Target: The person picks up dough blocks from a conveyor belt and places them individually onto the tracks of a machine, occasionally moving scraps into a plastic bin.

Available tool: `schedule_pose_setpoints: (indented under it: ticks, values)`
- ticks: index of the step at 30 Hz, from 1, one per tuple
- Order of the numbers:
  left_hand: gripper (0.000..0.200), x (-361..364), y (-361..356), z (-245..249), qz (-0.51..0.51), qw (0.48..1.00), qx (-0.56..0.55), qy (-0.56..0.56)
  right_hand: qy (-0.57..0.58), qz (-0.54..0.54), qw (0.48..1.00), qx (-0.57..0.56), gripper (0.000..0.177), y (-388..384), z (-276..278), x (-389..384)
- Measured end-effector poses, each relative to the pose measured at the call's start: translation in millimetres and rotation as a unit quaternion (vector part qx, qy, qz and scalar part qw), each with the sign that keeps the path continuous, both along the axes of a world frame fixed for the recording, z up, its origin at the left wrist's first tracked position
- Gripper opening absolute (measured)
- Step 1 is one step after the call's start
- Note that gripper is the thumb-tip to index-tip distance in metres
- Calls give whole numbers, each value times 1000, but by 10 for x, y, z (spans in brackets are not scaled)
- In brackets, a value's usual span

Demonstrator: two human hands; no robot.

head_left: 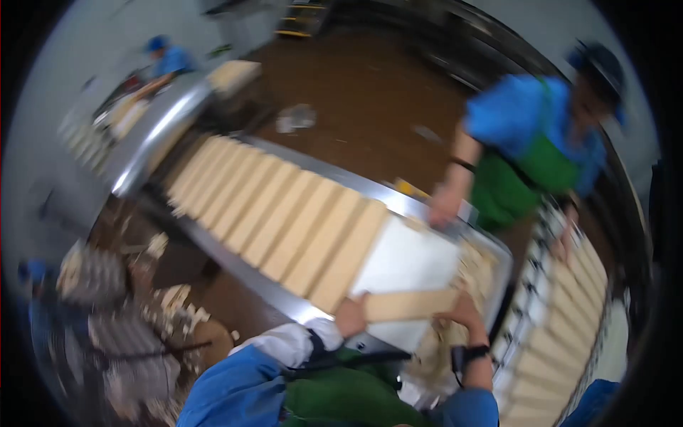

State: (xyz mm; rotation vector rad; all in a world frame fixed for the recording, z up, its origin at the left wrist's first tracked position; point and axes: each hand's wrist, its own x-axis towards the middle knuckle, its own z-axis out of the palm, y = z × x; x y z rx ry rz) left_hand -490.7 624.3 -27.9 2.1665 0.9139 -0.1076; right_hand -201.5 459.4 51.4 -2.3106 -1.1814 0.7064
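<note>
A flat tan strip of dough (409, 304) lies crosswise at the near end of the white conveyor belt (405, 256). My left hand (351, 317) closes on its left end, and my right hand (464, 313) grips the right end with bent fingers. Beyond my left hand, a row of similar dough strips (284, 220) covers the belt, the strips side by side. Crumpled dough scraps (475, 267) are heaped past the belt's end, close to my right hand. Motion blur softens the finger details.
Across the belt stands a co-worker (530, 142), one hand over the belt edge and another at a long rack (523, 334) of strips. A metal machine cover (160, 135) spans the belt's far end. Another person (167, 60) works beyond. Scraps litter the floor at left.
</note>
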Motion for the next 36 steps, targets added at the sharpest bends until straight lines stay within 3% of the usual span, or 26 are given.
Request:
schedule_pose_setpoints:
  ticks: [1,2,3,6,8,11,14,15,18,21,25,30,31,33,36]
  values:
    - [72,36,46,42,-11,999,-5,40,-52,49,997,33,109,-181,-144,-40]
    - [76,45,81,111,-39,997,30,52,-87,52,992,-72,102,-333,-206,-173]
    - [79,86,88,183,-24,999,26,37,-89,-31,979,-181,93,-271,-16,-430]
    - [78,88,26,249,-42,993,101,-34,-197,-128,968,-92,76,-557,-202,-840]
    - [76,189,64,457,-84,996,18,-13,-166,-197,960,-111,72,-666,75,-1026]
    - [73,373,-135,730,-156,986,46,-34,-206,-280,937,-19,62,-1084,366,-1182]
    - [74,698,-593,1167,-230,966,-43,-111,-262,-341,903,-18,62,-1825,718,-1164]
    - [79,796,-777,1337,-262,958,-71,-88,-236,-356,904,-20,61,-2106,894,-1142]
    - [84,943,-1335,1433,-309,901,-292,-82,-184,-391,900,-49,60,-2917,1325,-1078]
    - [86,921,-1902,1667,-273,834,-479,-5,-125,-356,925,-40,60,-3653,1235,-995]
    - [85,922,-2240,1667,-298,829,-473,17,-58,-320,946,0,62,-4104,935,-815]
    - [89,1143,-2424,2052,-282,828,-482,56,17,-299,954,26,64,-4304,542,-621]
    - [89,1182,-2477,2118,-277,824,-490,57,-93,-310,945,-50,62,-4318,537,-660]
    - [89,1243,-2614,2214,-264,818,-507,60,-302,-315,878,-198,59,-4263,591,-813]
    - [86,1342,-2830,2206,-245,812,-528,39,-422,-373,823,-80,46,-4070,676,-1020]
